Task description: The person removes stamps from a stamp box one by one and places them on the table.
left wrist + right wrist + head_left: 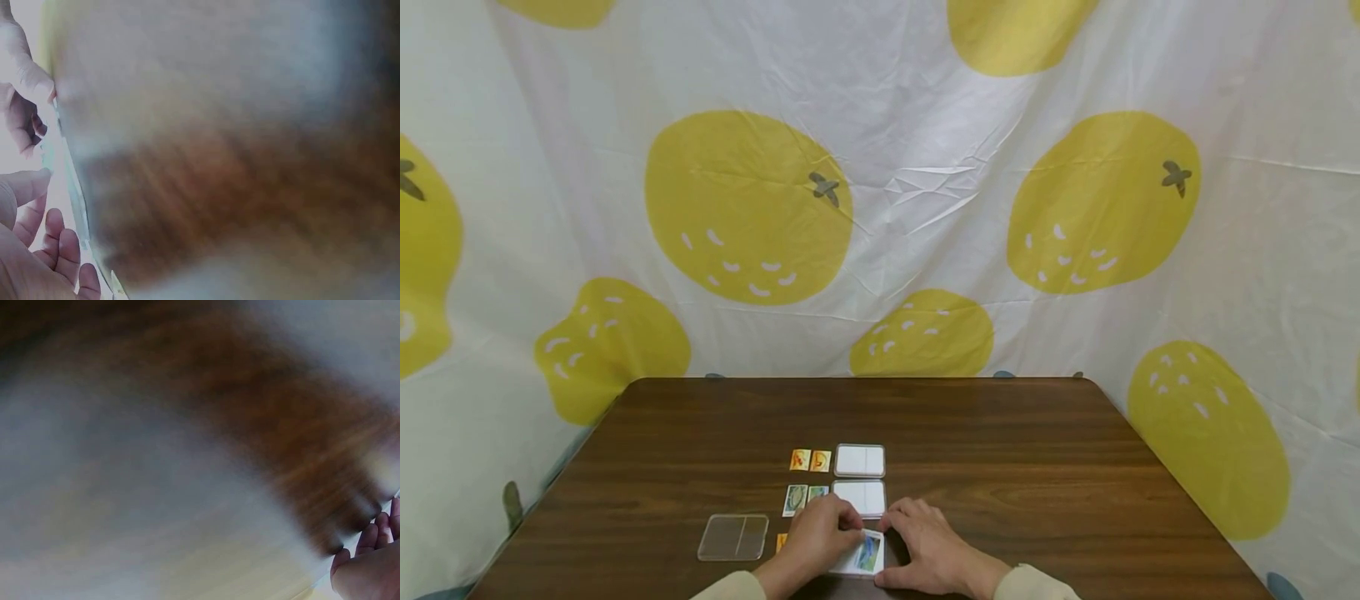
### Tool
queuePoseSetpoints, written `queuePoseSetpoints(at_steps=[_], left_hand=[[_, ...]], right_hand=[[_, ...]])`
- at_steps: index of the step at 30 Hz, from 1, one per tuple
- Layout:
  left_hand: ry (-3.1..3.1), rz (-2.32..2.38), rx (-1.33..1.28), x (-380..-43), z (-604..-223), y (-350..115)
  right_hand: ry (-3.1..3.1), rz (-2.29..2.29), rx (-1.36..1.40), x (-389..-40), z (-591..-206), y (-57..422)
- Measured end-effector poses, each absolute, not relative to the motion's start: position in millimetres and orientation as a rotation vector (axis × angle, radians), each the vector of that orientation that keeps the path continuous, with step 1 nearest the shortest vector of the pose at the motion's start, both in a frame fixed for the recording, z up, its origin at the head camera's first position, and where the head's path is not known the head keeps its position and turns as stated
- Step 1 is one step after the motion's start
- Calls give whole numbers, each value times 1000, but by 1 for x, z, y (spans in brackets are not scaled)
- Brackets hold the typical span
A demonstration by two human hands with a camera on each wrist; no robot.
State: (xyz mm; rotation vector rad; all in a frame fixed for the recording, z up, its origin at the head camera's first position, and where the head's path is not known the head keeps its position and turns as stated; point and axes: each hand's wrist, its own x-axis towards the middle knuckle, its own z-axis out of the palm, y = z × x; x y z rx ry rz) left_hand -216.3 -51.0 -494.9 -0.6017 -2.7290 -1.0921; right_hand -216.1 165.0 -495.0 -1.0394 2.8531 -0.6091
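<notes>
My left hand [816,536] reaches over a shallow case with a white insert [847,564] near the table's front edge. Thumb and forefinger pinch at the upper corner of a blue-green stamp [870,552] lying on the insert. In the left wrist view, the left hand [37,250] shows curled fingers, with the right hand [28,81] opposite. On the case's right side, my right hand [936,550] grips its edge, thumb at the near corner and fingers at the far one. Only the right hand's fingertips [375,544] show clearly in the right wrist view.
Two more cases with white inserts [860,460] lie behind. To their left are two orange stamps [810,460] and two green stamps [796,500]. Another orange stamp [782,542] is partly hidden by my left hand. A clear plastic lid [733,537] lies farther left on the brown table [1037,467].
</notes>
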Motion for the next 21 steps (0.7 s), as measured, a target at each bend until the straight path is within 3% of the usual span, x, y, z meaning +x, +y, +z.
queuePoseSetpoints(at_steps=[11, 21], left_hand=[[-2728, -1577, -674, -221, -486, -62], [-2754, -1747, -521, -220, -475, -78]], right_hand=[[2845, -609, -1029, -216, -494, 165], [2833, -626, -1014, -217, -494, 165]])
